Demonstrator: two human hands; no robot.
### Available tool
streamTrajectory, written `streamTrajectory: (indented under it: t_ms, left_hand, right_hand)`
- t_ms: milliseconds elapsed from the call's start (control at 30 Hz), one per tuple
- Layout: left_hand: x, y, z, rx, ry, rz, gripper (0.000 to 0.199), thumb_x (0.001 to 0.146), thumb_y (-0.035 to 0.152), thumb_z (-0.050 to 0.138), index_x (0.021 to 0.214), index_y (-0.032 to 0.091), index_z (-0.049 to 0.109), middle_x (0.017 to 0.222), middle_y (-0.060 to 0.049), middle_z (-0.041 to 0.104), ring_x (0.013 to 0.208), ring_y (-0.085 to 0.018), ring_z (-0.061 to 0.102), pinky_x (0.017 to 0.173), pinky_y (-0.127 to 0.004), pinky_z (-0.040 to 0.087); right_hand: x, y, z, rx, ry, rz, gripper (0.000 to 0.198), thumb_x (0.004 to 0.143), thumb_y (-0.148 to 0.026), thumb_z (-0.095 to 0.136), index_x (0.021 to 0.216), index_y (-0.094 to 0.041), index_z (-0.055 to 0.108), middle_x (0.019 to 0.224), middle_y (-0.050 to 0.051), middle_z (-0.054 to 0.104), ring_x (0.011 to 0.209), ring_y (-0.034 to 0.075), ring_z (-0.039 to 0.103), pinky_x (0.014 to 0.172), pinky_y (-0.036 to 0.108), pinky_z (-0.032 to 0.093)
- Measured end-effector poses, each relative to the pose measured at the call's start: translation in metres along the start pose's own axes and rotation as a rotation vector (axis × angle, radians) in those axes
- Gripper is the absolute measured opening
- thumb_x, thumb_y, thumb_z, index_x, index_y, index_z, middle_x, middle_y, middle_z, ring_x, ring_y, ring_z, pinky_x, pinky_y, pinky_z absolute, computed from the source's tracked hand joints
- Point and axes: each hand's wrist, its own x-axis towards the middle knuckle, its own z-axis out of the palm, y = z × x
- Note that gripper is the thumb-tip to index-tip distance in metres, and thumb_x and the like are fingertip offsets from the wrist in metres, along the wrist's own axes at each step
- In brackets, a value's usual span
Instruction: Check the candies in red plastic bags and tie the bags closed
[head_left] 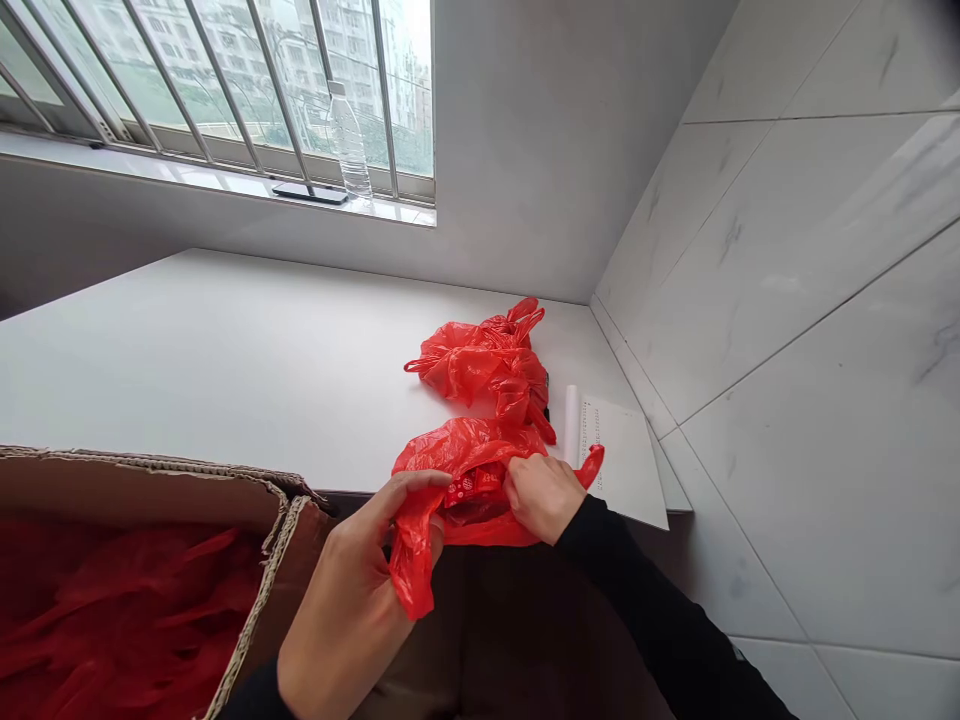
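Left grip (356,585) pinches red bag (450,447) at table's (255,365) front edge.

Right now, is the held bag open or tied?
Open: the left hand and right hand grip the red bag, its mouth gaping around patterned contents.

No readable wording right now! Inside the open red plastic bag (450,447), a red packet (466,487) flashes small white marks, too tiny to make out; right of that bag, a notepad (626,455) shows dark specks, print or binding holes, impossible to tell.
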Motion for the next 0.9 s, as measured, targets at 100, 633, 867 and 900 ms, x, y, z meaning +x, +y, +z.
streamTrajectory:
  t_ms: [100, 633, 867, 900]
  left_hand:
    - [0.001, 0.002, -0.004, 0.038, 0.031, 0.019, 0.029, 0.092, 0.039, 0.058, 0.118, 0.026, 0.061, 0.101, 0.000, 0.071, 0.082, -0.014, 0.065, 0.075, -0.021, 0.053]
    - [0.003, -0.001, -0.013, 0.051, 0.100, 0.044, 0.031, 0.092, 0.044, 0.061, 0.118, 0.029, 0.062, 0.090, 0.001, 0.067, 0.067, -0.013, 0.062, 0.070, -0.021, 0.053]
    - [0.003, 0.004, -0.013, 0.051, 0.083, 0.027, 0.032, 0.090, 0.046, 0.061, 0.116, 0.026, 0.063, 0.087, 0.001, 0.067, 0.066, -0.014, 0.062, 0.069, -0.021, 0.054]
    - [0.003, 0.003, -0.013, 0.051, 0.079, 0.024, 0.032, 0.091, 0.046, 0.061, 0.117, 0.027, 0.062, 0.089, 0.001, 0.068, 0.067, -0.013, 0.062, 0.069, -0.020, 0.054]
  right_hand:
    - [0.000, 0.000, 0.002, -0.007, 0.024, -0.069, 0.032, 0.097, -0.023, 0.040, 0.110, -0.021, 0.069, 0.092, 0.010, 0.074, 0.086, 0.029, 0.071, 0.071, 0.034, 0.045]
    - [0.010, -0.012, 0.009, 0.008, 0.061, -0.210, 0.036, 0.097, -0.022, 0.038, 0.122, -0.021, 0.064, 0.091, 0.010, 0.074, 0.085, 0.027, 0.071, 0.069, 0.034, 0.044]
    - [0.017, -0.022, 0.011, 0.040, 0.092, -0.234, 0.037, 0.096, -0.023, 0.040, 0.128, -0.024, 0.059, 0.095, 0.010, 0.074, 0.086, 0.027, 0.071, 0.070, 0.034, 0.046]
    - [0.018, -0.023, 0.011, 0.049, 0.092, -0.257, 0.040, 0.096, -0.023, 0.041, 0.133, -0.028, 0.055, 0.101, 0.008, 0.074, 0.091, 0.027, 0.071, 0.072, 0.034, 0.047]
